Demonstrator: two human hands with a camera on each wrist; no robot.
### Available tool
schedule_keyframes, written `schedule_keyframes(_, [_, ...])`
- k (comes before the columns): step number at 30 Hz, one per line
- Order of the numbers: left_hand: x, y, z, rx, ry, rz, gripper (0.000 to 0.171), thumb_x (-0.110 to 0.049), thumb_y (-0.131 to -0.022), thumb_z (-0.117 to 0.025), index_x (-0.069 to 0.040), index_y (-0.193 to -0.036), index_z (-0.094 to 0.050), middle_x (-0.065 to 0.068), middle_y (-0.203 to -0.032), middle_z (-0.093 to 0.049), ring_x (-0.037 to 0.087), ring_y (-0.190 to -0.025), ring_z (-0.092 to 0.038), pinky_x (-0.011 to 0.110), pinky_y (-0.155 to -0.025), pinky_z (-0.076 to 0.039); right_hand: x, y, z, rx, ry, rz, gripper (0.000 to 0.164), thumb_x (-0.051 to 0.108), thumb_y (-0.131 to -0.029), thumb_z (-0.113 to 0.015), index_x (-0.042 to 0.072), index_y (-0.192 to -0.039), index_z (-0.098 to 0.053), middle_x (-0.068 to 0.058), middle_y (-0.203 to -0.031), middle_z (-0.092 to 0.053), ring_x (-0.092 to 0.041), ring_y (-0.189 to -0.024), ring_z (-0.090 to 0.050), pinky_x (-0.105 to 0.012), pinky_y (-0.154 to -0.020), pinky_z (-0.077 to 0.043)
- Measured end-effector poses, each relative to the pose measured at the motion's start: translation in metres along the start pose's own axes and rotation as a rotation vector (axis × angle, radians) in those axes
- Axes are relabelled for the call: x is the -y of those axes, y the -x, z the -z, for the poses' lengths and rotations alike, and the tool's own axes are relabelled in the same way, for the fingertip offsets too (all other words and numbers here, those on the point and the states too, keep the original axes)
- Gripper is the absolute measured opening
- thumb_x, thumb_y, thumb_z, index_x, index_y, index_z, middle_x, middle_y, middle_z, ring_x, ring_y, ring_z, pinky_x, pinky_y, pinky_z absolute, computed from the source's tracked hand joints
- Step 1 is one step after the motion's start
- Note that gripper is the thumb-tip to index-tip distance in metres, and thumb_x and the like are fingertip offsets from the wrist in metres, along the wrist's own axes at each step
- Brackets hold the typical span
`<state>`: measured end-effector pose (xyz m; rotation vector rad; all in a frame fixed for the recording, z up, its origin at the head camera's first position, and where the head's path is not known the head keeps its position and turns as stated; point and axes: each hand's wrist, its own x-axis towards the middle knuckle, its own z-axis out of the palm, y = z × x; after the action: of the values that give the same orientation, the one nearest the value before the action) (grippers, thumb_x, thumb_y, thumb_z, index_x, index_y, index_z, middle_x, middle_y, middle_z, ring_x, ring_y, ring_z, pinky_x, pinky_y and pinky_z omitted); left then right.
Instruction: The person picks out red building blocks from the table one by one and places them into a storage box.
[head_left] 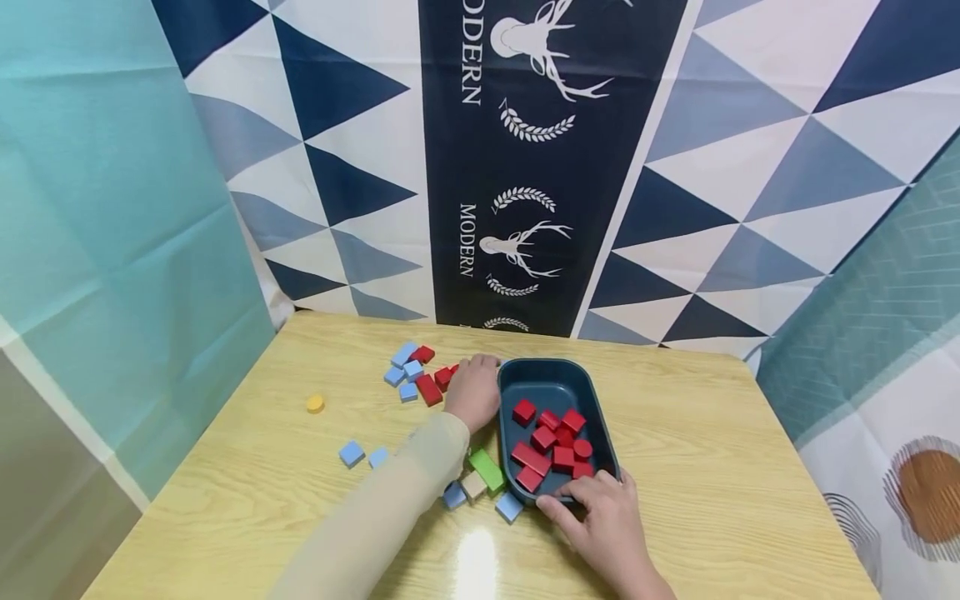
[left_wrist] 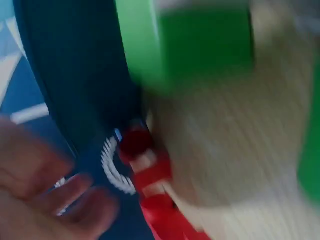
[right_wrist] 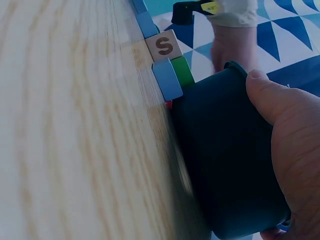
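A dark blue plastic bin stands on the table, holding several red blocks of mixed shapes. My right hand grips its near rim; in the right wrist view the thumb lies on the outer wall. Beyond the bin's left side, my left hand is low over the table, beside loose red blocks. Blurred in the left wrist view, the left fingers are loosely bent with no block showing between them. Red pieces lie in front of them.
Left of the bin are a green block, a wooden block marked S and a blue block. More blue blocks lie farther left, some around the red ones. A yellow disc sits near the left edge. Patterned cloth hangs behind.
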<state>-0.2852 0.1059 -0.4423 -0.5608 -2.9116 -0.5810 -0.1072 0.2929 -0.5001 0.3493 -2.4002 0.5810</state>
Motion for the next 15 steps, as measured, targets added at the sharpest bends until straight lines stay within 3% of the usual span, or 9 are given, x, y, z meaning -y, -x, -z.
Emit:
schedule_keyframes(3, [0.009,-0.001,-0.002,0.154,-0.049,0.031,0.039,-0.020,-0.110,-0.054,-0.009,-0.146,-0.062,0.015,-0.144,-0.067,0.036,-0.128,-0.063,0.051,-0.103,-0.060,-0.001,0.001,0.001,-0.010,0.000,-0.007,0.023,0.037,-0.074,-0.095,0.028,-0.075,-0.075,0.014,-0.072,-0.072,-0.002,-0.075,-0.050,-0.063,-0.093,-0.040])
schedule_keyframes(5, [0.012,-0.002,-0.005,0.219,-0.056,0.026,0.040,-0.023,-0.112,-0.051,-0.010,-0.148,-0.061,0.016,-0.142,-0.067,0.037,-0.128,-0.063,0.053,-0.100,-0.061,-0.002,0.001,0.001,-0.011,0.003,-0.004,0.023,0.037,-0.074,-0.095,0.027,-0.075,-0.075,0.014,-0.072,-0.071,-0.002,-0.075,-0.050,-0.060,-0.093,-0.039])
schedule_keyframes(10, [0.016,-0.005,-0.017,0.193,-0.080,0.019,0.033,-0.017,-0.114,-0.048,-0.008,-0.141,-0.066,0.018,-0.132,-0.070,0.035,-0.119,-0.066,0.050,-0.095,-0.063,-0.002,0.001,0.000,-0.002,0.016,0.002,0.023,0.040,-0.075,-0.095,0.028,-0.076,-0.075,0.016,-0.072,-0.070,0.000,-0.076,-0.048,-0.056,-0.092,-0.038])
schedule_keyframes(15, [0.023,-0.003,-0.018,0.155,-0.127,-0.027,0.019,-0.013,-0.104,-0.066,-0.006,-0.121,-0.073,0.015,-0.112,-0.073,0.033,-0.105,-0.070,0.047,-0.091,-0.063,-0.002,0.001,0.001,-0.002,0.015,-0.004,0.024,0.039,-0.075,-0.095,0.027,-0.075,-0.075,0.017,-0.071,-0.069,0.000,-0.076,-0.048,-0.057,-0.093,-0.039])
